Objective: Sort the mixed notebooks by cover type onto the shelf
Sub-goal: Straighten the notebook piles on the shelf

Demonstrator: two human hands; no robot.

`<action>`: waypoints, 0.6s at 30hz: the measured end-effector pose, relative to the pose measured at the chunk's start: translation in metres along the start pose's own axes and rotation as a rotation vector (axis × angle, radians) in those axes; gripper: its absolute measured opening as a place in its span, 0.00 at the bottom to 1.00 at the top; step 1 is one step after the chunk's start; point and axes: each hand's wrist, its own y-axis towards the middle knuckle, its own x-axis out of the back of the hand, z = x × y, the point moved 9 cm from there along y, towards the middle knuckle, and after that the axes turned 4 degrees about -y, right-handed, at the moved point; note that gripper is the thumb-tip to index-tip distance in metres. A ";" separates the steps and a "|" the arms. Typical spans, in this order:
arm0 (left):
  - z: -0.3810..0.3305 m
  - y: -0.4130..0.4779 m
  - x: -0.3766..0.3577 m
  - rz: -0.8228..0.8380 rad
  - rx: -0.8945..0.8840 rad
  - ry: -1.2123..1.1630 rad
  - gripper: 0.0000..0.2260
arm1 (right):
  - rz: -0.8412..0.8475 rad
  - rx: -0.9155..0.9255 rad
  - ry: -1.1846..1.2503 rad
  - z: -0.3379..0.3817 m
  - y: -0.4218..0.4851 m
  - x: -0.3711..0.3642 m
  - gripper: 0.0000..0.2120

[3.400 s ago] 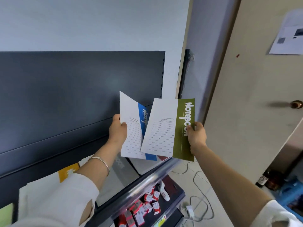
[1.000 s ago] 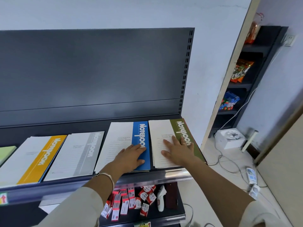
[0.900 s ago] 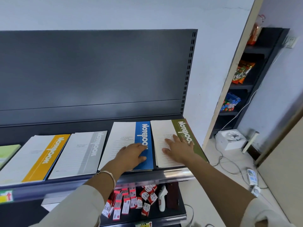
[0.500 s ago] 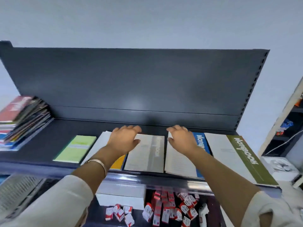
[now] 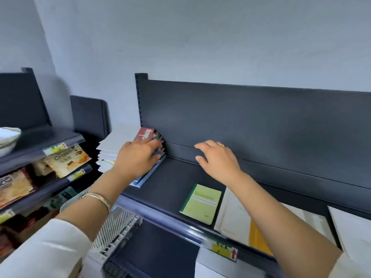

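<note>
The stack of mixed soft-cover notebooks (image 5: 120, 145) sits at the far left end of the dark grey metal shelf (image 5: 174, 183), pushed against the upright back panel (image 5: 261, 121). Its top cover is matte white paper with a dark red band along the spine edge. Below it the thin flat books lie unevenly, so their corners fan out in steps, and a glossy blue edge shows at the bottom.

The left hand (image 5: 136, 161) rests palm-down on this stack, fingers stretched nearly straight, their tips at the fanned spine edges beside the back panel. A smooth metal bangle (image 5: 96, 197) circles the wrist above a white sleeve.

The right hand (image 5: 216, 159) is well apart from the left and holds nothing. It hovers over bare shelf close to the back panel, fingers loosely bent, with a thin ring (image 5: 221, 145) on one finger.

Further right a small light green rectangular notebook (image 5: 201, 203) lies flat near the front edge. Just beside it lies a larger white notebook with a yellow band (image 5: 236, 219), partly covered by the right forearm. Another white notebook (image 5: 353, 233) is cut off at the frame's edge.

A clear, shiny plastic price rail (image 5: 170, 219) runs along the shelf front and carries a yellow label with a red arrow (image 5: 222, 249). Below it stands a white wire divider (image 5: 114, 227). On the neighbouring shelves to the left lie crinkled snack packets (image 5: 66, 159) and a white bowl (image 5: 8, 139).
</note>
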 end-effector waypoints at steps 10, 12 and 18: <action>0.127 0.052 -0.005 -0.062 0.059 0.060 0.15 | -0.073 0.196 0.130 0.097 0.123 -0.041 0.18; 0.138 0.060 -0.010 -0.034 0.051 0.070 0.15 | -0.068 0.211 0.145 0.105 0.140 -0.048 0.18; 0.206 0.090 -0.036 0.019 0.075 0.063 0.15 | -0.006 0.272 0.169 0.147 0.204 -0.085 0.18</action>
